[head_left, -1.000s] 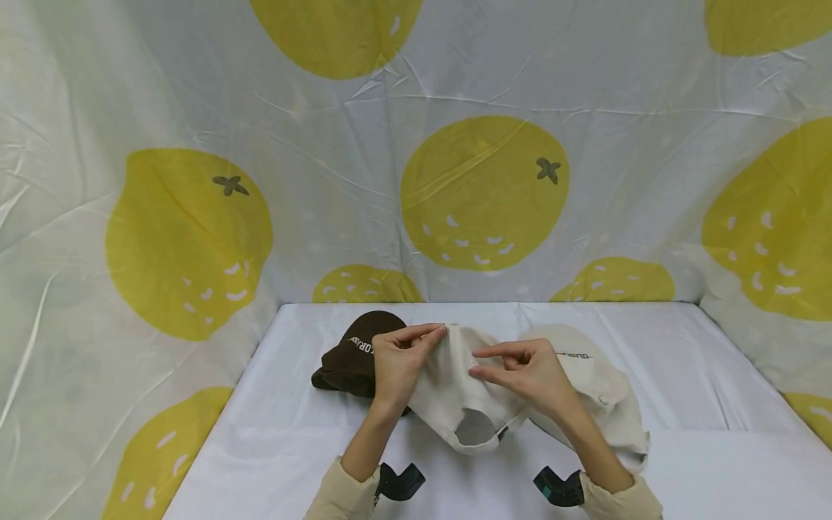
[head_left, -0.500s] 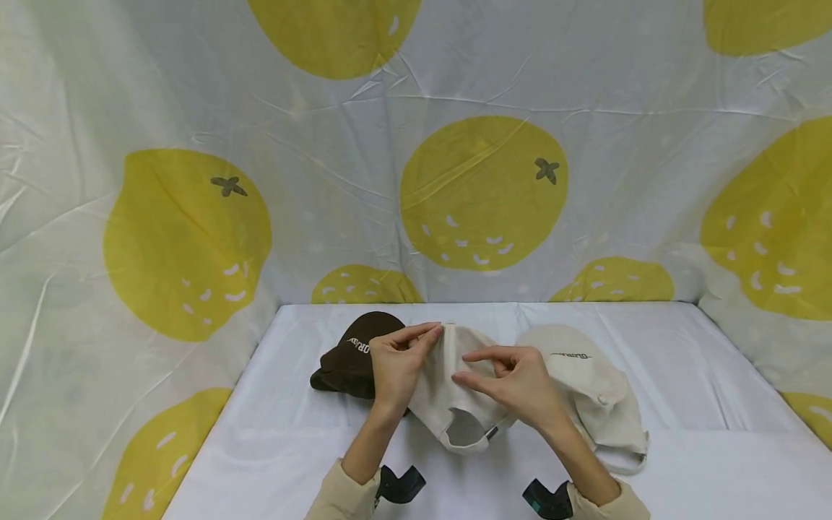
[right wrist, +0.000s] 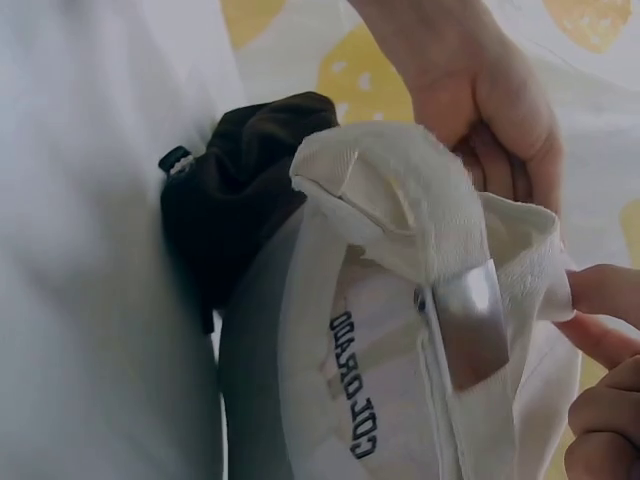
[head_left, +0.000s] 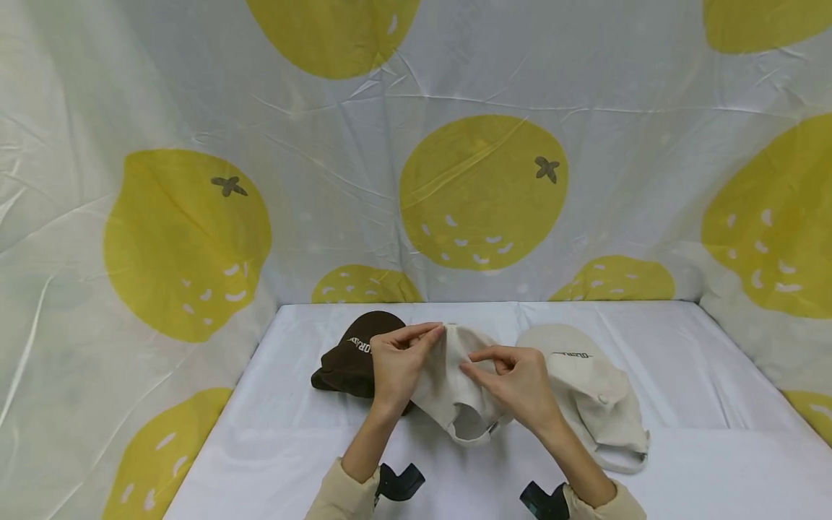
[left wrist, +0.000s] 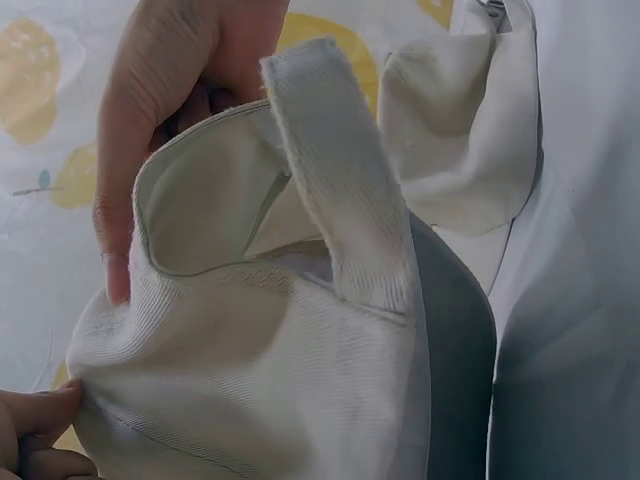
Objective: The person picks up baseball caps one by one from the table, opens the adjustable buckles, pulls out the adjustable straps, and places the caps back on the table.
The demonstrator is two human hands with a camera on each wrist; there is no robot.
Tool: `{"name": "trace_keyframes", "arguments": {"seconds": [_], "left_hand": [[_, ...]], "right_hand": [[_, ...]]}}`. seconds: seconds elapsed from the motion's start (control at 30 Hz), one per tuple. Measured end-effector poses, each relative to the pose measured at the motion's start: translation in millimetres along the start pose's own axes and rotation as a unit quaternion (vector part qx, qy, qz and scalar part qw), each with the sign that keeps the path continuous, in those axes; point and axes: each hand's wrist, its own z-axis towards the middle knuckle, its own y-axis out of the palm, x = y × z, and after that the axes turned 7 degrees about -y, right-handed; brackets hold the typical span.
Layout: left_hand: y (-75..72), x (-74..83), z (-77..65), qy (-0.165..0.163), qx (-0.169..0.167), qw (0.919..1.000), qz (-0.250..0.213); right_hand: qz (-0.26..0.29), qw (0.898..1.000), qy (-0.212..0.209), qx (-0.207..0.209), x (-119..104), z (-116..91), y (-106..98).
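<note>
An off-white baseball cap (head_left: 448, 386) is held up over the table between both hands, its back opening facing the person. My left hand (head_left: 395, 372) pinches the top of its crown between thumb and fingertips. My right hand (head_left: 523, 383) has thumb and index finger on the crown's back panel; in the right wrist view these fingers (right wrist: 605, 310) pinch a fold of the fabric. The back strap (left wrist: 345, 190) arches over the opening in the left wrist view. A metal clasp (right wrist: 470, 325) shows on it in the right wrist view, with mirrored COLORADO stitching (right wrist: 352, 385) inside.
Behind my left hand lies a dark brown cap (head_left: 351, 365) with white lettering. A second off-white cap (head_left: 591, 390) rests on the white-covered table (head_left: 728, 462) to the right. A lemon-print curtain (head_left: 364, 202) hangs at the back and sides.
My right hand has moved left along the crown, thumb and index drawing closer together at the back panel. The cap's lower edge has shifted slightly. The left hand keeps its pinch, almost still.
</note>
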Motion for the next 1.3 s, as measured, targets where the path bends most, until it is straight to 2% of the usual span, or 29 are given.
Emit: {"name": "trace_keyframes", "arguments": {"seconds": [0.43,0.57,0.73,0.83,0.97,1.07,1.13,1.23,1.3], "left_hand": [[-5.9,1.8,4.2,-0.022,0.012,0.9997,0.005],[-6.4,2.6,4.5,-0.025,0.014,0.9996,0.009],[-7.0,3.1,5.4,-0.031,0.017,0.9993,0.016],[-7.4,3.4,5.7,-0.031,0.011,0.9993,0.02],[-7.8,4.5,5.8,-0.025,-0.006,0.9993,0.028],[-8.5,7.3,4.3,-0.018,-0.023,0.9988,0.038],[-9.0,11.2,2.1,-0.009,-0.045,0.998,0.044],[-8.4,21.2,-4.0,0.017,-0.114,0.9925,0.041],[-6.7,28.4,-9.1,0.035,-0.179,0.9827,0.031]], "right_hand": [[0.046,0.998,-0.001,0.054,1.0,1.5,-2.9],[0.062,0.996,-0.021,0.055,1.4,1.2,-3.8],[0.072,0.996,-0.043,0.035,-0.1,1.0,-5.0],[0.075,0.995,-0.055,0.037,-0.7,1.0,-5.1],[0.086,0.992,-0.061,0.065,-2.6,1.6,-6.4],[0.108,0.989,-0.04,0.09,-5.8,1.7,-8.3],[0.122,0.987,-0.02,0.106,-8.6,1.7,-9.9],[0.136,0.983,0.005,0.123,-12.8,1.5,-12.1],[0.14,0.981,0.019,0.131,-15.5,1.0,-13.3]]}}
